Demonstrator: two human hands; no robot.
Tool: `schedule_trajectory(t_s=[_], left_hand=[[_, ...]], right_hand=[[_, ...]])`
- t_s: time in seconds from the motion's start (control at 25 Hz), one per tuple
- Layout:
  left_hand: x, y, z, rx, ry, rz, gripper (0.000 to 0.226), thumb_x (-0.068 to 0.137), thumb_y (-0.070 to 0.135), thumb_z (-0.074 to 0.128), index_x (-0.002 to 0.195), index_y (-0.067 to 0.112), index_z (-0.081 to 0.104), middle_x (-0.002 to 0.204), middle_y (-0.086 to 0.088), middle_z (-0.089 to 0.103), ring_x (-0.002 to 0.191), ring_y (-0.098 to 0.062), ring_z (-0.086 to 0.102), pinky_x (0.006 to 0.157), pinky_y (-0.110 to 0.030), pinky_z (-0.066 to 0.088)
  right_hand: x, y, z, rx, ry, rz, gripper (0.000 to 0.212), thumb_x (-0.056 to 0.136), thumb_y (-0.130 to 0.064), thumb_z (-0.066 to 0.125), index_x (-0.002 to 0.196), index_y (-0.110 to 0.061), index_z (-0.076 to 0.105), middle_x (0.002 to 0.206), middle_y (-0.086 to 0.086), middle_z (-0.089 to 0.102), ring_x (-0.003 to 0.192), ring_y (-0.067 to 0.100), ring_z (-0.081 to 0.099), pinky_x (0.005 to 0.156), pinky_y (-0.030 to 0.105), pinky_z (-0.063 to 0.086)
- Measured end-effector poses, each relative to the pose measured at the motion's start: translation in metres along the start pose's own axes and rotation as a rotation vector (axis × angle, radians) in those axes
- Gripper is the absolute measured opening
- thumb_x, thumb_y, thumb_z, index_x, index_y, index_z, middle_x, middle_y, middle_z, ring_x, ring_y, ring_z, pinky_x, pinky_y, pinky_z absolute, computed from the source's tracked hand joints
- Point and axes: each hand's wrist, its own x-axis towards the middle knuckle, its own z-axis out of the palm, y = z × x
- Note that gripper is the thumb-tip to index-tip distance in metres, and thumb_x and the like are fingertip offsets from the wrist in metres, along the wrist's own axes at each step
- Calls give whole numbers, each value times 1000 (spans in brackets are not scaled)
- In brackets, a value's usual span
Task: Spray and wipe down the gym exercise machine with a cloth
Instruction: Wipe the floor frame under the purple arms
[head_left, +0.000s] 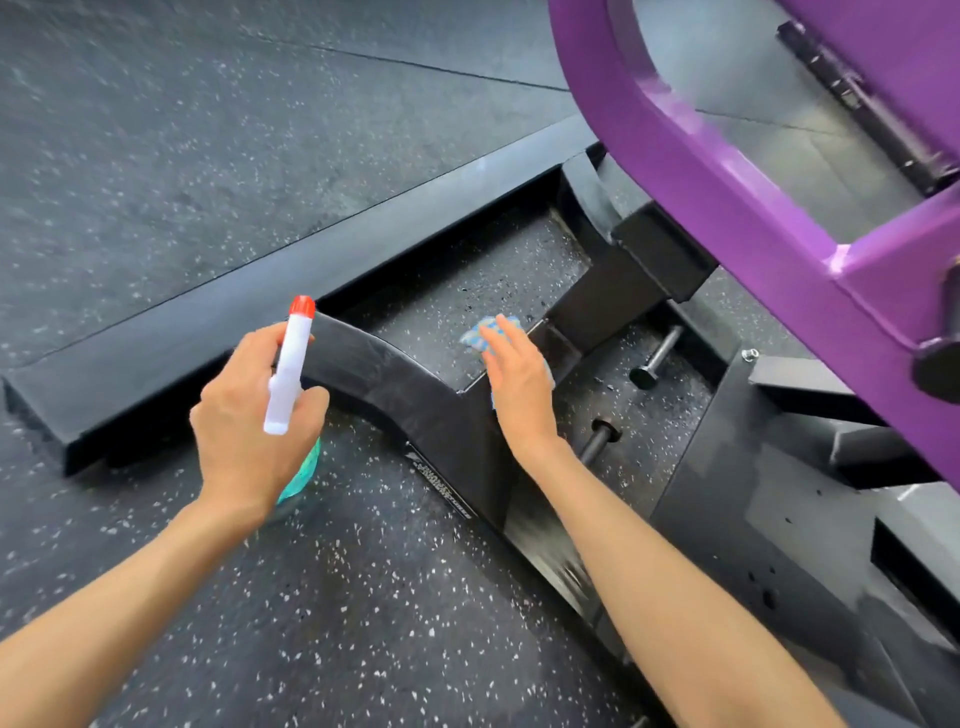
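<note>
My left hand (249, 415) grips a spray bottle (290, 364) with a white head, a red nozzle and teal liquid showing below my palm; the nozzle points away towards the machine's black base frame (415, 395). My right hand (519, 384) lies flat, fingers straight, pressing a blue patterned cloth (485, 332) onto the top of that black frame where two beams meet. Most of the cloth is hidden under the hand. The machine's purple arm (727, 171) rises at the upper right.
Speckled black rubber floor (337, 597) lies all around. A long black floor beam (291, 306) runs from left to upper centre. Black pegs (657, 358) stick out near the frame, and black steel plates (753, 519) stand at the right.
</note>
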Motion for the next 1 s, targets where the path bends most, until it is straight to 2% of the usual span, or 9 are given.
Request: schedule_trajectory(t_s=[0.08, 0.16, 0.28, 0.4, 0.6, 0.68, 0.76, 0.88, 1.0], left_hand=[[6, -1, 0, -8, -6, -15, 50, 64, 19, 45, 111, 19, 63, 78, 2, 56, 72, -36, 54, 69, -39, 42], [7, 0, 1, 13, -17, -25, 48, 66, 19, 46, 111, 20, 62, 78, 2, 56, 72, -33, 51, 68, -36, 38], [4, 0, 6, 55, -36, 14, 44, 69, 19, 49, 111, 22, 61, 77, 2, 57, 69, -29, 49, 66, -31, 31], [10, 1, 3, 28, -31, -6, 43, 68, 19, 49, 108, 22, 63, 75, 1, 58, 70, -31, 50, 66, -32, 32], [11, 2, 6, 50, -52, 11, 36, 72, 15, 54, 107, 23, 60, 73, -2, 57, 70, -34, 48, 66, -34, 31], [8, 2, 9, 60, -65, 47, 38, 72, 15, 55, 109, 22, 60, 74, -1, 58, 70, -33, 49, 65, -33, 31], [8, -1, 8, 56, -56, 47, 42, 70, 17, 52, 110, 22, 61, 74, 0, 58, 70, -31, 49, 66, -32, 31], [11, -3, 6, 39, -30, 21, 46, 66, 21, 47, 109, 24, 62, 73, -3, 59, 71, -34, 52, 65, -34, 36], [16, -1, 5, 53, -20, 25, 45, 65, 20, 47, 107, 23, 63, 71, -6, 60, 72, -40, 53, 66, -40, 42]], right_hand=[[-22, -1, -9, -52, -21, -295, 35, 83, 0, 59, 118, -2, 64, 124, 18, 61, 113, 31, 61, 99, 40, 45], [10, 20, -56, -266, 119, -561, 45, 80, 6, 65, 123, -4, 61, 130, 14, 58, 117, 31, 57, 100, 41, 42], [71, 51, -128, -797, 457, -631, 57, 85, 9, 58, 138, -10, 47, 143, 6, 48, 132, 26, 42, 114, 38, 23], [84, 76, -132, -1222, 417, -693, 59, 90, 1, 39, 148, -8, 30, 153, 5, 32, 141, 27, 30, 117, 41, 7], [40, 89, -58, -1376, -138, -833, 59, 88, -5, 28, 146, -12, 34, 151, 5, 36, 140, 25, 32, 116, 45, -16], [45, 78, -73, -1383, -80, -869, 59, 90, -5, 33, 148, -13, 27, 152, 3, 34, 140, 24, 32, 116, 45, -16], [59, 76, -112, -1243, 147, -735, 62, 90, 1, 42, 149, -10, 26, 153, 5, 31, 140, 26, 31, 119, 40, -1], [68, 66, -146, -949, 382, -574, 63, 89, 6, 39, 149, -7, 24, 155, 6, 25, 142, 28, 25, 117, 39, 13], [33, 84, -83, -1030, 188, -704, 65, 86, 4, 44, 147, -4, 26, 153, 8, 31, 141, 26, 29, 116, 39, 13]])
